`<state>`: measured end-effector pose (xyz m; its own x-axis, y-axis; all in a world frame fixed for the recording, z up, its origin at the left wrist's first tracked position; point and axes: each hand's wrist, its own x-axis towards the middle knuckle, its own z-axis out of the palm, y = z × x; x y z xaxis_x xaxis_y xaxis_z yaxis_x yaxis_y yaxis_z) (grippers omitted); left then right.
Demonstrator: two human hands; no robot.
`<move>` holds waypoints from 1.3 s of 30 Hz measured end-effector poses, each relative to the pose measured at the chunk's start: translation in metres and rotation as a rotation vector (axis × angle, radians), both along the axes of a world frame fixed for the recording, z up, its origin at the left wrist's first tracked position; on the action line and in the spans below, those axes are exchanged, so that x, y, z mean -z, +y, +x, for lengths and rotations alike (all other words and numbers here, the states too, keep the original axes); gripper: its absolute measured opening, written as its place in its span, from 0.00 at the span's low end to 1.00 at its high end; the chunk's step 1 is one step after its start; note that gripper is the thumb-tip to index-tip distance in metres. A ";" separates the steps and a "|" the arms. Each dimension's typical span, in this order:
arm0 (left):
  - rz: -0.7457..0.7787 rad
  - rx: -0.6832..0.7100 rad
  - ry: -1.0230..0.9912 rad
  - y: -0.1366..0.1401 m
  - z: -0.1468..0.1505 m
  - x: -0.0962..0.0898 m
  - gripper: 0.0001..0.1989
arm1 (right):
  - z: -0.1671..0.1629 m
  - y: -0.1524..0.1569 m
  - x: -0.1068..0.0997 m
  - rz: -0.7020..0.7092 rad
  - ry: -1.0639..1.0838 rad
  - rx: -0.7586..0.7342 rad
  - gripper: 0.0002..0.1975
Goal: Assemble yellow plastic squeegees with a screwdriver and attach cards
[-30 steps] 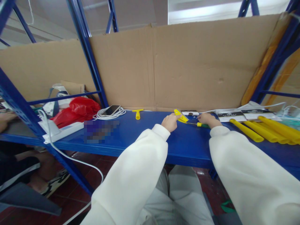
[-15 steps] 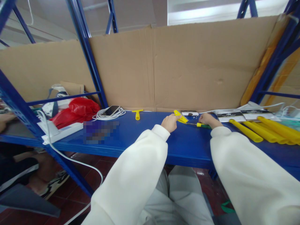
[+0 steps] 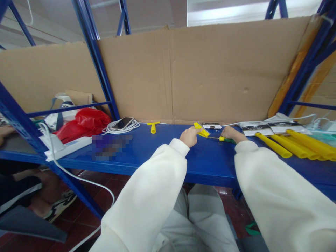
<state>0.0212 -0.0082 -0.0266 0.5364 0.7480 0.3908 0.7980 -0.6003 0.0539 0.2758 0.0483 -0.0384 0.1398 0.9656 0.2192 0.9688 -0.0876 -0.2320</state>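
Note:
My left hand (image 3: 189, 136) is closed on a yellow scraper head (image 3: 202, 130), a flat, wedge-shaped plastic piece, with the index finger stretched along it. To its right, my right hand (image 3: 231, 133) is curled with its fingertips down near the blue tabletop. A screwdriver (image 3: 225, 139) with a yellow and green handle runs along the near side of this hand, its handle partly under the palm. Its thin shaft points left toward the scraper head. Small bits (image 3: 217, 131), too tiny to make out, lie just beyond the right fingertips.
A yellow T-shaped piece (image 3: 153, 127) lies left of my hands. Several yellow tubes (image 3: 274, 145) and flat black-and-white packs (image 3: 257, 128) lie at right. A phone (image 3: 125, 122) rests on a coiled white cable (image 3: 115, 130). Cardboard (image 3: 210, 70) stands behind. Another person sits at far left.
Both hands keep nearly the same place and grip. The whole view has shifted slightly, with things sitting a little higher and further left.

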 end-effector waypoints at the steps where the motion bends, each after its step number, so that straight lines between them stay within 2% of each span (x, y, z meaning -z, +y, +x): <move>1: -0.001 -0.004 -0.004 0.000 0.000 0.000 0.26 | -0.002 -0.002 -0.001 -0.009 0.008 0.014 0.07; 4: 0.010 -0.017 -0.022 0.000 0.000 0.000 0.27 | -0.012 -0.010 -0.006 0.029 0.119 0.008 0.07; 6: 0.022 -0.026 -0.033 0.000 -0.001 0.000 0.27 | -0.021 -0.016 -0.010 0.099 0.294 -0.047 0.06; 10: 0.035 -0.048 -0.041 0.002 -0.001 0.001 0.27 | -0.041 -0.029 -0.016 0.143 0.634 -0.219 0.04; 14: 0.046 -0.053 -0.028 0.003 -0.001 0.001 0.26 | -0.058 -0.034 -0.015 0.153 0.757 -0.390 0.05; 17: 0.056 -0.056 -0.004 0.003 -0.001 0.001 0.25 | -0.066 -0.030 -0.010 0.176 0.736 -0.453 0.03; 25: 0.063 -0.057 0.039 0.005 0.000 0.003 0.26 | -0.070 -0.021 -0.005 0.342 0.506 -0.515 0.06; 39: 0.059 -0.030 0.053 0.005 -0.001 0.004 0.27 | -0.071 -0.021 0.003 0.337 0.454 -0.503 0.04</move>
